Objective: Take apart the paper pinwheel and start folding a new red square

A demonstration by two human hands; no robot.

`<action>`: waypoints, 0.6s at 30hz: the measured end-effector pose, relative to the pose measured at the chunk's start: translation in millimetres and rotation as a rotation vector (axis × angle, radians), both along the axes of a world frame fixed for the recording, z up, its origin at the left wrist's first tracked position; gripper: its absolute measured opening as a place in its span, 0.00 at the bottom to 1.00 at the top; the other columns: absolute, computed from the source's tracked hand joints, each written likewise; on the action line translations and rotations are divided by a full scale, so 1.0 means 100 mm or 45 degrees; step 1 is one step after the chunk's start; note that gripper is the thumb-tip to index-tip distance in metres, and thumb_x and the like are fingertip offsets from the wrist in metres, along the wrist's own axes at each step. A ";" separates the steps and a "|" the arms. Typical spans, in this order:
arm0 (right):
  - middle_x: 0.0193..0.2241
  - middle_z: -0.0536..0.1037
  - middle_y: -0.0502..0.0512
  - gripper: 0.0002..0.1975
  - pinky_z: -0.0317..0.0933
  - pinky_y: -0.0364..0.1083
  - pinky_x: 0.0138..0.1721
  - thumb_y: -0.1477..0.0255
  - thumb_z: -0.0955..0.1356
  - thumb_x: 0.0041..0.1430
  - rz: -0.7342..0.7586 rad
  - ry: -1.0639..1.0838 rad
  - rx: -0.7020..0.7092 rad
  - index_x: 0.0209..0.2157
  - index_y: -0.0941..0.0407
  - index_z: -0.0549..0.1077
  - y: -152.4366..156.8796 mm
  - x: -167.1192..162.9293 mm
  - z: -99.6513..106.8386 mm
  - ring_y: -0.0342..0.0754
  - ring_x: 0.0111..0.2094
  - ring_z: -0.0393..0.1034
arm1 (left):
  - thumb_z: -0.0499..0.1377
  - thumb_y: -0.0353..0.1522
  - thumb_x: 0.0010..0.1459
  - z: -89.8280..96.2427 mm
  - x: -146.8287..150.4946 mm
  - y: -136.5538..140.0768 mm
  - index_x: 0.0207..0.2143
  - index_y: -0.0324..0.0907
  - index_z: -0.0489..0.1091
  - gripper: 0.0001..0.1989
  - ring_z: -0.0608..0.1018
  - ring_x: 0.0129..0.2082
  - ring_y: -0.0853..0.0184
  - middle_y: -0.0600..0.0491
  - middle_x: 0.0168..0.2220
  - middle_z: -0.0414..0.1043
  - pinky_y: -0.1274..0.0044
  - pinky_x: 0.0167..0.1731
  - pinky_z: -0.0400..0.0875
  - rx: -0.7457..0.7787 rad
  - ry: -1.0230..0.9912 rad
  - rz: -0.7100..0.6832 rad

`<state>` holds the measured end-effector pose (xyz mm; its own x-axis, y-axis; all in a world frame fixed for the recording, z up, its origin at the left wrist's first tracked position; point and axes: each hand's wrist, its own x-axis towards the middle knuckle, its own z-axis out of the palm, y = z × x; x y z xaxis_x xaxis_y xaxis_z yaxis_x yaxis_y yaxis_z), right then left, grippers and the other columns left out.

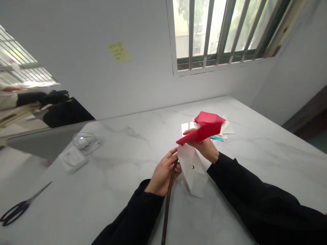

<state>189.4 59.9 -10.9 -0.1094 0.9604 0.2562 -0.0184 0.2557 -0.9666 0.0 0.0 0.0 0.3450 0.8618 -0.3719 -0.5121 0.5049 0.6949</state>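
My left hand (pixel 163 173) is closed round the upper end of a thin brown stick (pixel 167 204), its fingertips at the edge of a folded white paper (pixel 196 173). A small round metal pin head (pixel 192 167) shows on that paper. Above it, my right hand (pixel 204 146) grips a folded red paper (pixel 201 132), whose pointed tip meets the top of the white one. Whether red and white are a single piece, I cannot tell. Some of my right fingers are hidden behind the red paper.
Behind my right hand lies a pile of paper with a red sheet (pixel 208 117) on top and a blue piece (pixel 217 138). Scissors (pixel 24 206) rest at the left, near a white box (pixel 73 158) and a clear round container (pixel 87 141). A yellow note (pixel 119 52) sticks to the wall.
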 end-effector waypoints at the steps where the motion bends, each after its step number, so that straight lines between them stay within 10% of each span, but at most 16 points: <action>1: 0.41 0.82 0.58 0.17 0.70 0.54 0.46 0.58 0.76 0.55 -0.048 -0.017 0.002 0.40 0.55 0.79 -0.01 0.01 0.04 0.55 0.42 0.76 | 0.72 0.33 0.58 -0.01 0.01 -0.01 0.53 0.41 0.74 0.21 0.70 0.25 0.79 0.55 0.35 0.72 0.87 0.26 0.66 -0.006 0.006 -0.032; 8: 0.34 0.81 0.57 0.23 0.69 0.51 0.39 0.54 0.79 0.50 -0.039 0.003 -0.187 0.37 0.58 0.78 0.01 0.10 0.20 0.51 0.35 0.74 | 0.71 0.34 0.60 -0.09 0.08 -0.07 0.56 0.41 0.74 0.22 0.76 0.30 0.71 0.51 0.36 0.75 0.81 0.30 0.69 0.012 0.125 -0.185; 18: 0.51 0.81 0.60 0.27 0.68 0.46 0.41 0.46 0.71 0.62 0.250 0.053 -0.611 0.48 0.53 0.79 0.07 0.17 0.12 0.53 0.49 0.76 | 0.72 0.34 0.58 0.01 -0.05 0.06 0.57 0.43 0.75 0.25 0.73 0.28 0.74 0.54 0.35 0.74 0.82 0.30 0.69 0.167 0.004 -0.019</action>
<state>205.9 67.4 1.3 -0.2983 0.9333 -0.1999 -0.0627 -0.2282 -0.9716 -5.5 6.4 0.9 0.3569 0.8980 -0.2575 -0.5031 0.4170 0.7570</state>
